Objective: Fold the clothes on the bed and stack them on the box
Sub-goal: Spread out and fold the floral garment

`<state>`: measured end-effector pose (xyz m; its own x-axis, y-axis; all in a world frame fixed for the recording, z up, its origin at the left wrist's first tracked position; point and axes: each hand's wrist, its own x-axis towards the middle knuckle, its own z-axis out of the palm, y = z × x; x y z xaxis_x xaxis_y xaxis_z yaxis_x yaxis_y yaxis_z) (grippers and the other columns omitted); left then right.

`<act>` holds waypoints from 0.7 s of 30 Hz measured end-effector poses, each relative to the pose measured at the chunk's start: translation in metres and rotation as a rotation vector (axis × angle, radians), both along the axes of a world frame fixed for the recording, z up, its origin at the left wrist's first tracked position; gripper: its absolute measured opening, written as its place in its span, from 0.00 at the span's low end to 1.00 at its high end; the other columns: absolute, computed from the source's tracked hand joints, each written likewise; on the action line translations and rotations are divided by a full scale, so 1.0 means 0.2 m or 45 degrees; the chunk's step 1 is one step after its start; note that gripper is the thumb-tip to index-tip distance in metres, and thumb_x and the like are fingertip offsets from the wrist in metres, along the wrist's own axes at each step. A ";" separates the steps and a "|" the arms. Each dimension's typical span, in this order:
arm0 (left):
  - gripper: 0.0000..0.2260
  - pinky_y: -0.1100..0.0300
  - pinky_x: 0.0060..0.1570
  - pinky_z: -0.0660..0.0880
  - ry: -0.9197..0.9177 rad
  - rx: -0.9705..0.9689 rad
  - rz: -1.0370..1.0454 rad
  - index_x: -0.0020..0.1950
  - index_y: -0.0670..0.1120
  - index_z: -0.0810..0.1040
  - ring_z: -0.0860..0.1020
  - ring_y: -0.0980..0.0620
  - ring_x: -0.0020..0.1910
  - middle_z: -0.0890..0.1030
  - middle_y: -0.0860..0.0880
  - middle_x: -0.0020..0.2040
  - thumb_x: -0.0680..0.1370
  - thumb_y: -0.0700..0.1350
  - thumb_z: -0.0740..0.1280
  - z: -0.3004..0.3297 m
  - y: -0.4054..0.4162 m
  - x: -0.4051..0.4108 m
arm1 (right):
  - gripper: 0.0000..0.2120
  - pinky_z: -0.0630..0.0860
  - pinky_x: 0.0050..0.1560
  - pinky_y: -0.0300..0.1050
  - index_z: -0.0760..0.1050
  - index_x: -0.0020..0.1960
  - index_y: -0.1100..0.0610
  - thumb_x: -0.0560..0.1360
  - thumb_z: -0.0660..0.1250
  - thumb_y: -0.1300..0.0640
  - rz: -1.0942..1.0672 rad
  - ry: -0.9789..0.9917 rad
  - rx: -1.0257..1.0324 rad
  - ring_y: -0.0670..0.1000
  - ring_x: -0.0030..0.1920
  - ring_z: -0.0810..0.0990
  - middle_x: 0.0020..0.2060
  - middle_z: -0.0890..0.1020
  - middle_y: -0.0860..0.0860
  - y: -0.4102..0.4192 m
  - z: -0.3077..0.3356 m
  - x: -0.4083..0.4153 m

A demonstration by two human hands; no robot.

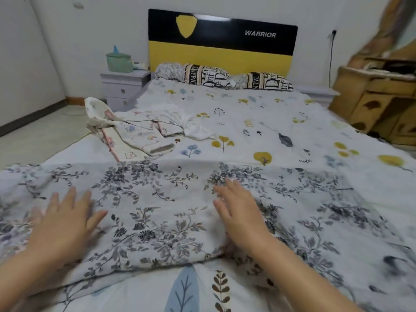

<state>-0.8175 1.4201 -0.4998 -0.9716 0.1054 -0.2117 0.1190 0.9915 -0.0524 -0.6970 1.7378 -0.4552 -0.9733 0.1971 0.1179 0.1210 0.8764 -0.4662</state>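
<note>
bed with leaf-print sheet, floral garment, pale hooded jacket, two pillows

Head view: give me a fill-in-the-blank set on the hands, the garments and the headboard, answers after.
1. Both the left hand and the right hand lie with straight fingers on the grey floral-print garment, gripping ____.
2. The white word printed on the black and yellow headboard reads ____.
3. The crumpled cream hooded garment lies toward the ____ edge of the bed.
4. The green tissue box stands on a ____.

Missing words: nothing; WARRIOR; left; nightstand
</note>
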 end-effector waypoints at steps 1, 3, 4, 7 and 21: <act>0.36 0.35 0.71 0.47 0.083 0.074 -0.060 0.77 0.50 0.50 0.48 0.38 0.76 0.49 0.43 0.78 0.75 0.69 0.42 0.02 0.11 0.04 | 0.22 0.42 0.76 0.51 0.56 0.76 0.47 0.82 0.50 0.47 -0.120 0.017 0.051 0.48 0.76 0.42 0.77 0.49 0.48 0.08 0.01 0.03; 0.33 0.40 0.71 0.42 0.112 0.165 -0.206 0.76 0.54 0.38 0.40 0.44 0.76 0.38 0.49 0.77 0.75 0.66 0.41 0.05 0.31 0.14 | 0.25 0.42 0.75 0.58 0.50 0.77 0.48 0.82 0.47 0.45 -0.364 -0.101 0.151 0.52 0.76 0.40 0.77 0.45 0.50 0.26 0.01 0.08; 0.34 0.40 0.71 0.40 0.058 0.159 -0.277 0.75 0.55 0.34 0.37 0.45 0.76 0.35 0.50 0.76 0.72 0.67 0.38 0.03 0.37 0.19 | 0.26 0.42 0.74 0.62 0.47 0.77 0.48 0.81 0.46 0.43 -0.466 -0.187 0.196 0.55 0.76 0.39 0.77 0.43 0.51 0.35 -0.01 0.11; 0.42 0.39 0.71 0.39 -0.093 0.143 -0.378 0.68 0.60 0.26 0.33 0.48 0.74 0.28 0.54 0.72 0.58 0.76 0.23 -0.08 0.38 0.27 | 0.31 0.41 0.70 0.70 0.41 0.77 0.44 0.78 0.44 0.35 -0.617 -0.414 0.270 0.59 0.76 0.37 0.77 0.39 0.50 0.60 -0.11 0.20; 0.34 0.56 0.71 0.34 -0.047 0.232 -0.754 0.67 0.71 0.35 0.34 0.56 0.74 0.32 0.63 0.71 0.64 0.77 0.43 -0.02 0.42 0.42 | 0.24 0.62 0.69 0.61 0.59 0.73 0.53 0.79 0.57 0.47 -0.929 -0.374 0.274 0.60 0.71 0.62 0.71 0.63 0.56 0.96 -0.14 0.58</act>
